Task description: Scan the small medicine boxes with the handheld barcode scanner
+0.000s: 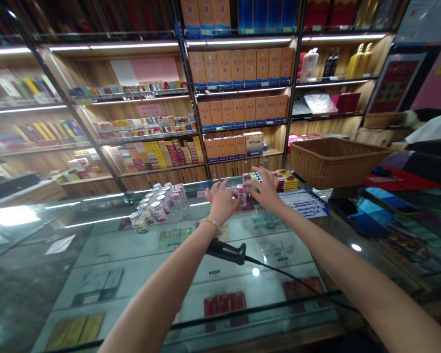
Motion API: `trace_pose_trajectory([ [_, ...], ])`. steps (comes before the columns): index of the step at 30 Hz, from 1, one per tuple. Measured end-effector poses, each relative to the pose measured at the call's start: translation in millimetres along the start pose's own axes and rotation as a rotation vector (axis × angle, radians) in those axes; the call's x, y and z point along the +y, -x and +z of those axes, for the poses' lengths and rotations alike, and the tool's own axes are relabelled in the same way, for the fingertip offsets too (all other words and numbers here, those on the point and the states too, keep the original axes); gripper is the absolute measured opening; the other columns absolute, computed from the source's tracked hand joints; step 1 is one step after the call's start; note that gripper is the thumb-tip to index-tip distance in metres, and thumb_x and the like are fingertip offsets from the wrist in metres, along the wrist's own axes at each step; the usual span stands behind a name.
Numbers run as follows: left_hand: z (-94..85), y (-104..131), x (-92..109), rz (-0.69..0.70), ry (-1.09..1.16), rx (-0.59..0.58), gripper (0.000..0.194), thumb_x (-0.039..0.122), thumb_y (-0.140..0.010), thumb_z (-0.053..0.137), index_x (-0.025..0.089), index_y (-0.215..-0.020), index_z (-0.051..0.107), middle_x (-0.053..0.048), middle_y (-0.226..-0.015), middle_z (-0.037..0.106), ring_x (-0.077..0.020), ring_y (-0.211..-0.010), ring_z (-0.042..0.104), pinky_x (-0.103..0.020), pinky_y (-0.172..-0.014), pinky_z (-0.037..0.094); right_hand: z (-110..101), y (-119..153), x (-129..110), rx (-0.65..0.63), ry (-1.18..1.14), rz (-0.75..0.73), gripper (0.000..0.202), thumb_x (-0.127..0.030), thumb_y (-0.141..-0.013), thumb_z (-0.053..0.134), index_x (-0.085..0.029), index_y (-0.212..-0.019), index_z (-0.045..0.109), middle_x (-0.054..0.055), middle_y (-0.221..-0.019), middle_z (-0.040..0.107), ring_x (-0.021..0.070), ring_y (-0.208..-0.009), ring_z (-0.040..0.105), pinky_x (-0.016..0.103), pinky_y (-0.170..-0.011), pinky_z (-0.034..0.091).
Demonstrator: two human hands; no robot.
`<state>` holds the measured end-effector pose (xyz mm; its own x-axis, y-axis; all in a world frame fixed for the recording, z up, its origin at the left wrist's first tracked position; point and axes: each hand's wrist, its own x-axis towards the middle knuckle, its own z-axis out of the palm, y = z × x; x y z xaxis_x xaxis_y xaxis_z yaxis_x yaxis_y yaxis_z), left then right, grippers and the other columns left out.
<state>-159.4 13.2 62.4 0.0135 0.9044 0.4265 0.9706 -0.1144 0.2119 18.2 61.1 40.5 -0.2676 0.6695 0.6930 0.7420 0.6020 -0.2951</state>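
On the glass counter (132, 264), both hands reach to a small clear container (241, 195) with a pink-red label. My left hand (222, 200), with a bracelet at its wrist, has thumb and fingertips at the container's left side. From the right, my right hand (266, 190) pinches toward the same container, its other fingers raised. Several similar clear containers (159, 208) stand in a cluster to the left. Just right of my right hand lie blue-and-white slim packets (305, 203) and yellow-red packs (288, 181).
A black handheld scanner (228, 251) with a cable lies below my hands. A wicker basket (334, 162) stands at the right, near a blue item (375, 213). Shelves (242, 88) with orange-blue boxes line the back wall.
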Motion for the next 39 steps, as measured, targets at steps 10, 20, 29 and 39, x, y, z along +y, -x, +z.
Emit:
trace_pose_trajectory([
  [10, 33.4, -23, 17, -0.142, 0.017, -0.109, 0.024, 0.048, -0.088, 0.07, 0.03, -0.095, 0.084, -0.006, -0.156, 0.056, -0.0442, -0.149, 0.032, -0.074, -0.117, 0.018, 13, -8, 30, -0.05, 0.079, -0.031, 0.021, -0.033, -0.097, 0.062, -0.035, -0.109, 0.08, 0.005, -0.163, 0.044, 0.0332, -0.152, 0.027, 0.061, -0.119, 0.019],
  [20, 58.3, -37, 15, -0.136, -0.022, -0.14, 0.021, 0.042, -0.085, 0.074, 0.027, -0.097, 0.083, -0.008, -0.163, 0.047, -0.0418, -0.151, 0.03, -0.072, -0.121, 0.014, 28, 0, 45, -0.057, 0.191, -0.079, 0.029, -0.027, -0.099, 0.057, -0.037, -0.116, 0.078, 0.003, -0.162, 0.046, 0.031, -0.153, 0.028, 0.06, -0.122, 0.018],
  [29, 69.4, -40, 13, -0.144, -0.021, -0.118, 0.022, 0.041, -0.089, 0.07, 0.027, -0.099, 0.083, -0.01, -0.165, 0.044, -0.0397, -0.151, 0.031, -0.073, -0.121, 0.014, 29, 9, 48, -0.118, 0.21, -0.053, 0.04, -0.025, -0.101, 0.052, -0.038, -0.135, 0.069, 0.007, -0.164, 0.042, 0.0331, -0.152, 0.028, 0.063, -0.12, 0.019],
  [39, 83.1, -54, 11, -0.19, -0.015, -0.074, 0.024, 0.041, -0.09, 0.068, 0.028, -0.104, 0.082, -0.009, -0.163, 0.047, -0.0384, -0.149, 0.032, -0.07, -0.121, 0.018, 37, 11, 52, -0.02, 0.191, -0.017, 0.055, -0.05, -0.098, 0.057, -0.032, -0.15, 0.056, 0.014, -0.165, 0.04, 0.0381, -0.154, 0.025, 0.069, -0.121, 0.012],
])
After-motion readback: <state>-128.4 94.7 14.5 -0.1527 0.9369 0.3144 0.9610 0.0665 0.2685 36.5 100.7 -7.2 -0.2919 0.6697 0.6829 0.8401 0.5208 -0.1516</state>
